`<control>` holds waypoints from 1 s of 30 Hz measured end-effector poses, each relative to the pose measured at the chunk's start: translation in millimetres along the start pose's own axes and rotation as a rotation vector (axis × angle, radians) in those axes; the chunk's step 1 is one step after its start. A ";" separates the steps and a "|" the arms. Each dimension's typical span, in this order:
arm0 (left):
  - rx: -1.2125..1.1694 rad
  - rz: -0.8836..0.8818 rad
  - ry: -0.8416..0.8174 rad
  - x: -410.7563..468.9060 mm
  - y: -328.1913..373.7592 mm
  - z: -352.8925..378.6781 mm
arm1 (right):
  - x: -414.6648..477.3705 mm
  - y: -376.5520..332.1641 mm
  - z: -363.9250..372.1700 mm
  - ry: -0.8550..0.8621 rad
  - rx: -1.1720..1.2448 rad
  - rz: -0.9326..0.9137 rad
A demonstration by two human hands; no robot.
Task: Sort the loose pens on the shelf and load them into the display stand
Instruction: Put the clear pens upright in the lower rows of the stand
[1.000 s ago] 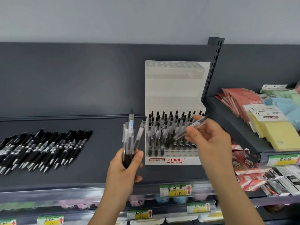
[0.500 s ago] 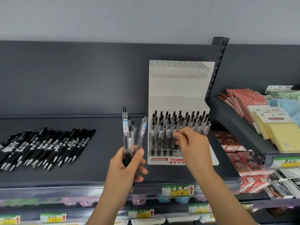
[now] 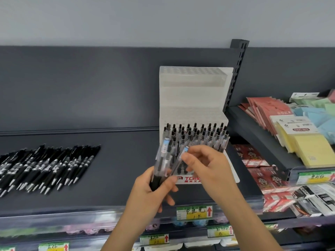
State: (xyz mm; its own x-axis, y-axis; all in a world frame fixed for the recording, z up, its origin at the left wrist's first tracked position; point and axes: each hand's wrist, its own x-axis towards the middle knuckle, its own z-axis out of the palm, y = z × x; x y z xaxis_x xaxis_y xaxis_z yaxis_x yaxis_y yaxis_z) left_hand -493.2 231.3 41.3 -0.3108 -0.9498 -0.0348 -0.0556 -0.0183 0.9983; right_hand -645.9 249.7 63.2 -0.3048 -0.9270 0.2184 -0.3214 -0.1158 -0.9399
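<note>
While the left hand (image 3: 150,189) clasps a small bundle of clear pens (image 3: 164,160) before the display stand (image 3: 192,98), the right hand (image 3: 208,165) pinches one pen (image 3: 181,156) (blurred), which could snag its neighbours and spill the bundle onto the shelf (image 3: 112,178).

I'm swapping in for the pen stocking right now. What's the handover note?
Left hand: holds a bundle of clear pens upright.
Right hand: pinching one pen from that bundle.
Display stand: lower tier full of pens, upper tiers empty.
Black pens: lying loose on the shelf, left of the stand.
Left: load the held pens, then the black ones.
</note>
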 end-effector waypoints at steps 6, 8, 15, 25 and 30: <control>0.078 -0.019 -0.030 0.4 0.7 2.8 | -2.6 1.3 -2.0 0.002 0.231 0.099; 0.077 -0.021 -0.014 0.6 1.7 2.8 | -2.4 0.3 -5.2 0.008 0.278 0.113; 0.010 -0.030 0.155 0.9 0.0 -8.6 | 11.2 -4.1 -37.1 0.300 0.303 0.054; -0.043 0.001 0.215 2.2 -6.3 -18.8 | 12.7 2.4 -29.2 0.420 -0.040 -0.113; -0.053 0.006 0.229 2.7 -8.6 -21.3 | 11.7 -2.9 -30.3 0.433 -0.031 -0.180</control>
State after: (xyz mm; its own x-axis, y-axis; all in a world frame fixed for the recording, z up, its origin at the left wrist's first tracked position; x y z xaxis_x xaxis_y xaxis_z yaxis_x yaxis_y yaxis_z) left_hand -473.4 222.3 33.6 -0.0872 -0.9959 -0.0235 -0.0023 -0.0234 0.9997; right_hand -675.7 250.0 76.5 -0.5856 -0.6586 0.4726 -0.4277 -0.2442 -0.8703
